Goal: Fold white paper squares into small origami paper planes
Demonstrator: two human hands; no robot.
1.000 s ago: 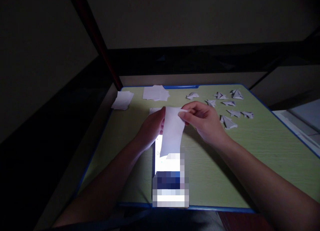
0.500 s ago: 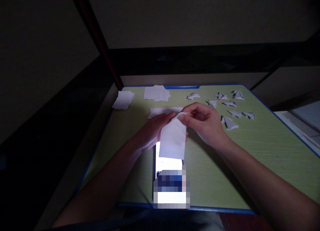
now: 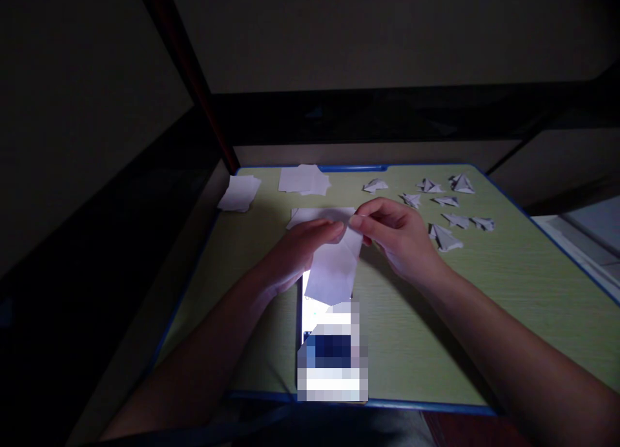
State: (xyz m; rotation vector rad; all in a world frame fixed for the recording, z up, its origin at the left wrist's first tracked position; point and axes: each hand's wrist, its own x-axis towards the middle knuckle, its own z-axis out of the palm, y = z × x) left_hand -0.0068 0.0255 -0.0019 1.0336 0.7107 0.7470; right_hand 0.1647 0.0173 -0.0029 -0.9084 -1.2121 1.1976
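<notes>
A white sheet of paper (image 3: 333,272) is held up over the middle of the table, creased slantwise near its top. My left hand (image 3: 310,243) is closed on its upper left side, the thumb lying across the front and the other fingers mostly hidden behind. With thumb and forefinger, my right hand (image 3: 394,234) pinches the top right corner. Beneath the sheet lies a lit phone (image 3: 306,318), its lower part blurred out. More paper (image 3: 320,214) rests flat on the table just beyond my left hand.
Two piles of white paper, the left pile (image 3: 239,193) and the middle pile (image 3: 303,179), sit along the table's far side. Several small folded paper pieces (image 3: 444,239) are spread at the right. The green table (image 3: 508,318) has a blue edge, with a wall behind it.
The held sheet has tilted, its lower end swinging slightly left, and a slanting crease shows near its top. My left thumb has shifted a little right; my right fingers still pinch the corner.
</notes>
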